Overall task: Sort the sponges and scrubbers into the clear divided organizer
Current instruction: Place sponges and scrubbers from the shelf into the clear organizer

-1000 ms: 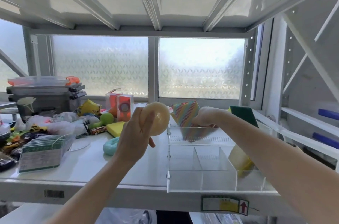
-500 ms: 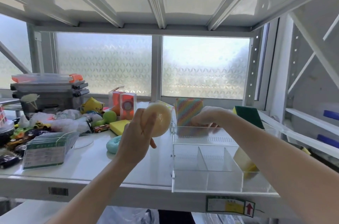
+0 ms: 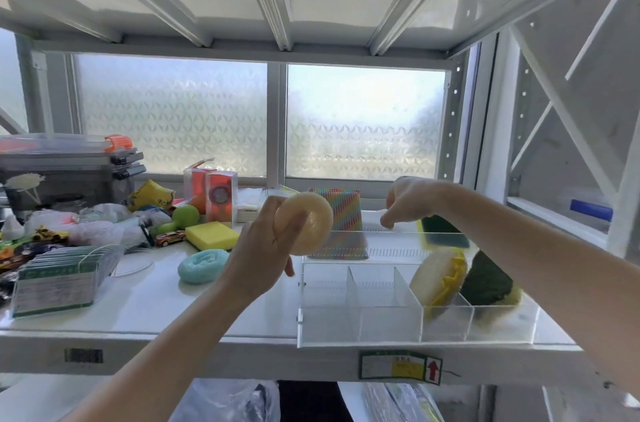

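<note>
While your left hand (image 3: 263, 248) grips the round beige sponge (image 3: 304, 227) just left of the clear divided organizer (image 3: 381, 328), your right hand (image 3: 410, 202) hovers empty, fingers curled loosely, above its rear section beside the rainbow scrubber (image 3: 341, 214). Next, I judge, drop the sponge into a free front compartment. The rear dividers are hard to make out.

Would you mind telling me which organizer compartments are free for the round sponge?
Front row of the clear organizer: the left compartments are bare. The right ones hold the yellow scrubber and green scourer. The rainbow sponge fills the back left.
</note>
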Tool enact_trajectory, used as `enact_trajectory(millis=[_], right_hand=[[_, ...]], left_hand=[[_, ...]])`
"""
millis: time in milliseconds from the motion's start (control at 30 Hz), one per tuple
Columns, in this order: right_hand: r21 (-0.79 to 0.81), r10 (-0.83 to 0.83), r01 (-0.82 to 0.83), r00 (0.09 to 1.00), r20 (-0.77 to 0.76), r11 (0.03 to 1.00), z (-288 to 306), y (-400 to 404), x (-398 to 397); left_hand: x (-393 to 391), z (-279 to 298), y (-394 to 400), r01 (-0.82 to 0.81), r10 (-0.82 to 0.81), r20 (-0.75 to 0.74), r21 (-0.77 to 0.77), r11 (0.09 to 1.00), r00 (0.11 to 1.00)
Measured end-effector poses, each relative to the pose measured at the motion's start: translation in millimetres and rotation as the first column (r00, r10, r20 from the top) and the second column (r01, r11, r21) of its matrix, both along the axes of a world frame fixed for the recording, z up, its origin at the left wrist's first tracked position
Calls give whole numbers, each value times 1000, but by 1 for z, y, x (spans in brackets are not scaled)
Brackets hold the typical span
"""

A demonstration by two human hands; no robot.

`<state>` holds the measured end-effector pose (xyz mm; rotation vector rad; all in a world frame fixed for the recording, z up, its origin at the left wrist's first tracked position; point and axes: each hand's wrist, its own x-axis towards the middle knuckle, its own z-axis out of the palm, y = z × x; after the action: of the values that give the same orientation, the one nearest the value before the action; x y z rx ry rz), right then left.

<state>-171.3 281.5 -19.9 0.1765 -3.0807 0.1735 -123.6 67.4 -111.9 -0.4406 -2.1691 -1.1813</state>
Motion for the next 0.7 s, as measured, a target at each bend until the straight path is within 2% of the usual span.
enact_trajectory(millis=[167, 267, 333, 400, 467, 533, 600, 700], right_hand=[[15, -1, 2, 998, -58, 1000, 2, 22, 20], [-7, -27, 27, 998, -64, 1000, 1, 36, 29], [-11, -40, 40, 997, -59, 999, -1, 45, 34], [-9, -51, 51, 997, -50, 999, -3, 51, 37], [7, -58, 59, 997, -49, 998, -7, 55, 40], [5, -59, 59, 997, -54, 998, -10, 59, 42], [-4, -59, 59, 997, -56, 998, -13, 62, 43], [-4, -46, 46, 998, -44, 999, -15, 65, 45]], left_hand=[[4, 14, 31, 62, -52, 83, -129, 990, 995], [5, 18, 52, -14, 25, 32, -293, 956, 999], [7, 19, 70, -126, 110, -62, -434, 892, 992], [7, 17, 91, -250, 186, -169, -570, 782, 968], [8, 14, 109, -301, 207, -219, -677, 671, 953], [8, 11, 120, -271, 193, -193, -756, 596, 962], [5, 9, 126, -223, 194, -136, -797, 561, 972], [2, 7, 127, -111, 217, 24, -801, 589, 976]])
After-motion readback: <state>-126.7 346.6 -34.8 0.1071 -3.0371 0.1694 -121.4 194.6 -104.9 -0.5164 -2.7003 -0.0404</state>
